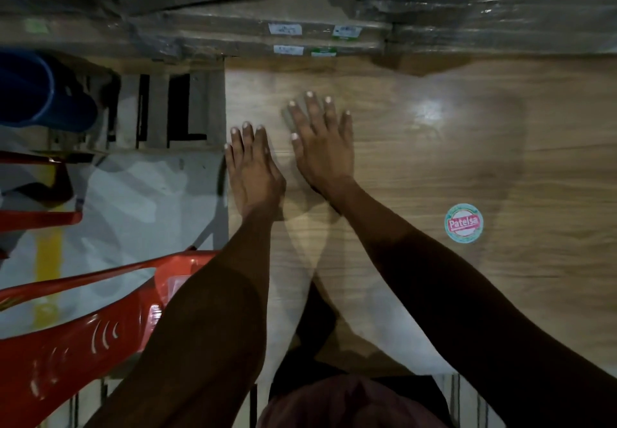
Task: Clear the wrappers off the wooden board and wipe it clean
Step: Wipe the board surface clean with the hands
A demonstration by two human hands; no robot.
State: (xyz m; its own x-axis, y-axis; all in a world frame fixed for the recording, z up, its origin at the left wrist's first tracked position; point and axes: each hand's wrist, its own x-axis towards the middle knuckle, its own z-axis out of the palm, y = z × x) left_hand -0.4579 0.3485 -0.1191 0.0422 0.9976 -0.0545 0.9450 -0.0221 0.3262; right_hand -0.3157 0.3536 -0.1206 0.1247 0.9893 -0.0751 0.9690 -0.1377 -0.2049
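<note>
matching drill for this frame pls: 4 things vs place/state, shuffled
Things:
1. left hand
2. right hand
3. round sticker
4. red plastic chair

Places/states:
A. off the wooden board, lower left
B. flat at the board's left edge
C. stuck on the board, right of both arms
D. flat on the board, further in

Pairs: 1-B, 2-D, 3-C, 4-A
</note>
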